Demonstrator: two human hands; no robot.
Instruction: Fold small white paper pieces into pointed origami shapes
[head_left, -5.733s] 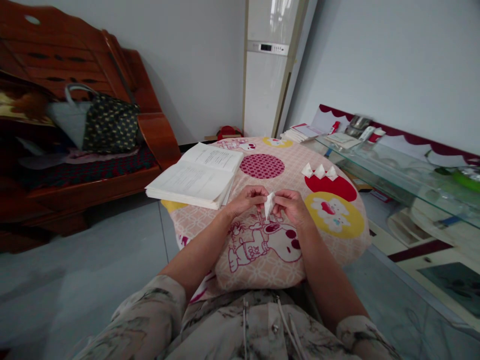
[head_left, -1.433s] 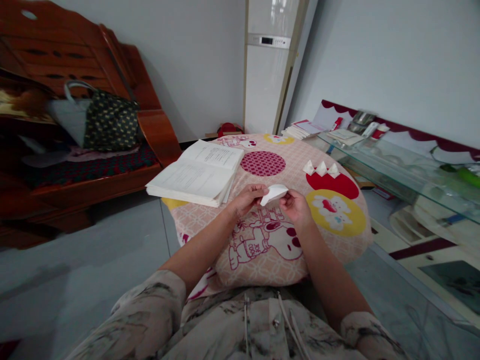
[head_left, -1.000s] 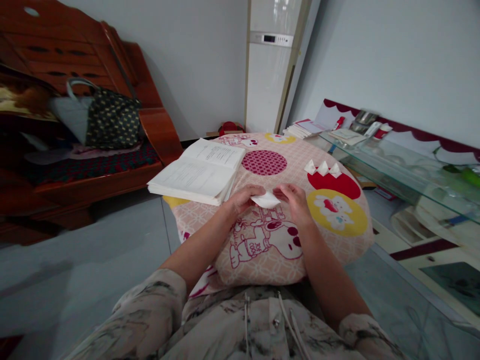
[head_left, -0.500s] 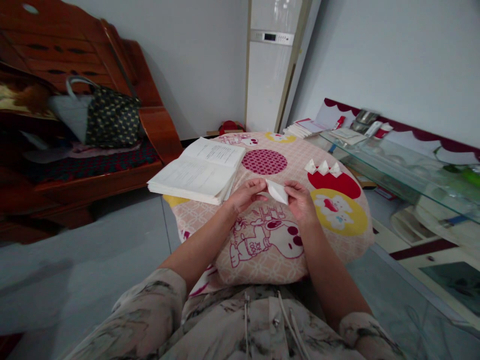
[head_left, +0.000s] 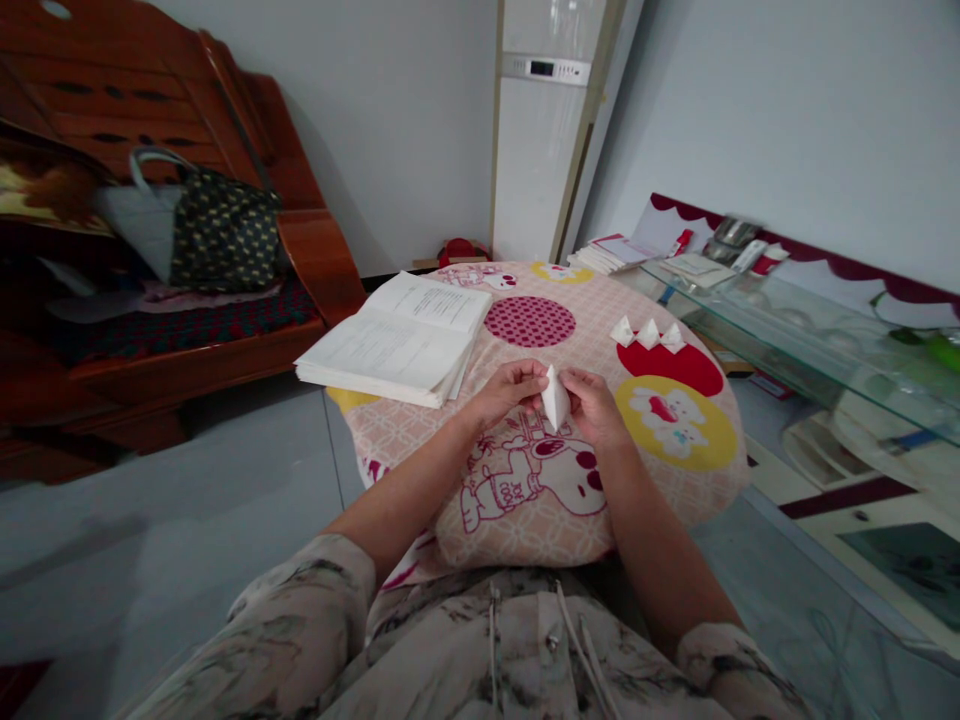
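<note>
Between my two hands is a piece of folded white paper [head_left: 556, 400], narrow and pointed at top and bottom. My left hand [head_left: 514, 388] pinches its left side with thumb and fingers. From the right, my right hand [head_left: 589, 400] grips the other side, its fingertips partly hidden behind the paper. Both hands are held over the near half of the cloth-covered round table [head_left: 420, 425]. Farther right, three small folded white paper pieces [head_left: 649, 335] with pointed tops stand in a row by a red oval on the cloth.
A thick open book [head_left: 397, 340] lies on the table's left side. To the right is a glass shelf [head_left: 795, 330] with a metal pot [head_left: 733, 237] and other items. A stack of papers [head_left: 611, 254] sits behind the table. At left stands a wooden bench [head_left: 247, 350] with bags on it.
The folded paper has turned from a wide, slanted position to a narrow upright one. My hands have come closer together around it.
</note>
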